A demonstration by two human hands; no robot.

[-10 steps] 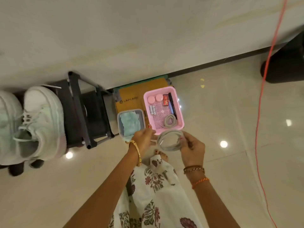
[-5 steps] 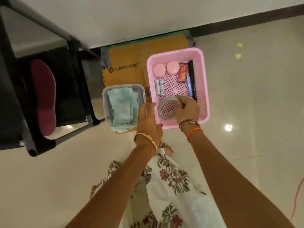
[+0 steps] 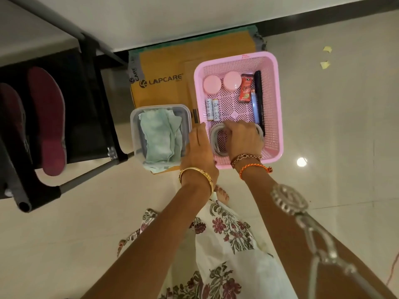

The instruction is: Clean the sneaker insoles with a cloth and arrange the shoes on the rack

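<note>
Two maroon insoles (image 3: 47, 121) (image 3: 10, 126) lie on the black shoe rack (image 3: 97, 83) at the left; no sneakers are in view. A pale green cloth (image 3: 159, 137) sits crumpled in a clear plastic container (image 3: 133, 126) on the floor. My right hand (image 3: 241, 137) reaches into the pink basket (image 3: 278, 104), fingers curled over a round greyish ring (image 3: 216, 145) at the basket's near end. My left hand (image 3: 198, 152) hovers between the container and the basket, fingers straight, holding nothing.
A brown Lapcare cardboard box (image 3: 159, 83) lies flat under the container and basket, against the wall. The basket also holds batteries (image 3: 211, 110), two pink round cases (image 3: 212, 84), a red sachet and a black pen. My foot (image 3: 221, 193) stands just below the basket. A metal chain (image 3: 289, 201) dangles close to the camera.
The view has dropped closer to the floor. My right hand carried the ring down into the pink basket. My left hand let go of it and moved beside the container.
</note>
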